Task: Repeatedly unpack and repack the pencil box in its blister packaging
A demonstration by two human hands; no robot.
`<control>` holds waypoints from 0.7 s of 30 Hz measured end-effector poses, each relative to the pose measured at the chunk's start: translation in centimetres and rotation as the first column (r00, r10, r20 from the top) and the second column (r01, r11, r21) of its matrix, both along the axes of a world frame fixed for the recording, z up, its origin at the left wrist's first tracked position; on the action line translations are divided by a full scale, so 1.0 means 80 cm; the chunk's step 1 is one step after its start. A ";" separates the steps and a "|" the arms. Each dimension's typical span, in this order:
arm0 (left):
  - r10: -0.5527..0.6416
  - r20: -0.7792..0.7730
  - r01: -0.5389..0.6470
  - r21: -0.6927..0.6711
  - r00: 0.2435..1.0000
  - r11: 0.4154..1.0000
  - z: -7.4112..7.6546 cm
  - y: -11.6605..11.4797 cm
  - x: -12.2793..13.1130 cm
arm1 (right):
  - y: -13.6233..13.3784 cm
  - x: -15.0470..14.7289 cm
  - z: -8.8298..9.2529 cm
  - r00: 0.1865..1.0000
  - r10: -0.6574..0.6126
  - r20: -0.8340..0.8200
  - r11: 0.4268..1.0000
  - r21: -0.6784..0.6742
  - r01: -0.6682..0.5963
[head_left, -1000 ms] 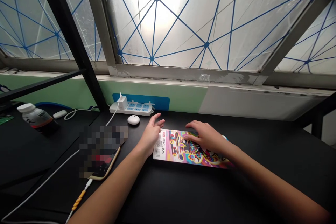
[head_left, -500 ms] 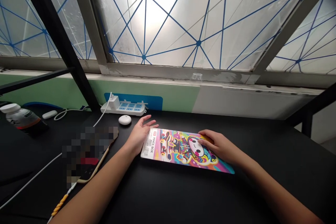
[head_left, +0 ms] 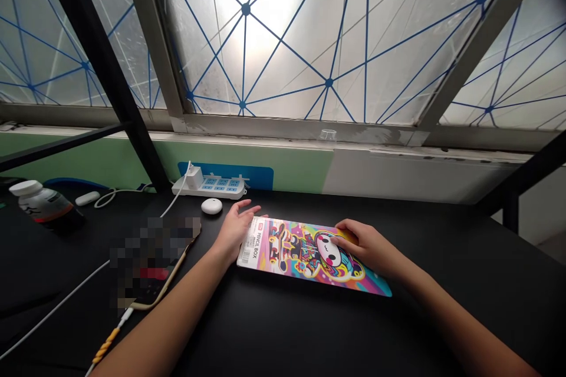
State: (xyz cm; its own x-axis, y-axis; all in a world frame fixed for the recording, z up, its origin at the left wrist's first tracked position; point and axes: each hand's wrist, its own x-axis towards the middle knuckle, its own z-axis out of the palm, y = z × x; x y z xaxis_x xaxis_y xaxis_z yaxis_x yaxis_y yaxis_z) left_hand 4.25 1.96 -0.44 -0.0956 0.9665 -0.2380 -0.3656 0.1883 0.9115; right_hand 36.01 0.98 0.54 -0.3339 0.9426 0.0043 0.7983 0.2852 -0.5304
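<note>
My right hand (head_left: 369, 246) has hold of the bright, patterned pencil box (head_left: 296, 253) toward its right end, thumb laid on the top face and fingers bent over the far edge. My left hand (head_left: 232, 232) meets the box's left end with its fingers loosely spread past the far corner, though my thumb is hidden and I can't tell whether I grip there. The box lies crosswise over the black table (head_left: 309, 330), right of a small white case (head_left: 211, 206).
</note>
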 end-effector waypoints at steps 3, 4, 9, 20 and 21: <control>-0.006 0.030 0.005 0.006 1.000 1.000 -0.001 0.002 0.001 | 0.000 0.002 0.001 0.999 -0.021 0.031 0.998 0.052 0.020; -0.005 0.032 0.005 0.008 0.999 1.000 -0.001 0.002 0.001 | 0.000 0.003 0.001 0.999 -0.031 0.039 0.995 0.091 0.027; 0.001 -0.098 0.008 0.086 0.995 0.996 -0.002 0.003 0.002 | -0.003 0.005 0.002 0.999 -0.038 0.024 0.884 0.466 0.023; 0.080 -0.052 -0.057 0.349 0.995 0.935 0.019 -0.006 -0.004 | -0.038 -0.030 0.011 0.994 0.028 0.105 0.548 0.830 -0.103; 0.063 -0.032 -0.047 0.352 0.998 0.935 0.021 -0.006 -0.006 | -0.040 -0.032 0.011 0.994 0.009 0.113 0.573 0.814 -0.098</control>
State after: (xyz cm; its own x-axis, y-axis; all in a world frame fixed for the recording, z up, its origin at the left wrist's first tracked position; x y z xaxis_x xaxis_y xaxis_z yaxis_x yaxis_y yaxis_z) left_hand 3.76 1.46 1.28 -0.1537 0.9807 0.1206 -0.3260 -0.1655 0.9308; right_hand 33.48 -2.19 1.45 -0.4245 0.5337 0.7314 0.7957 0.6054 0.0201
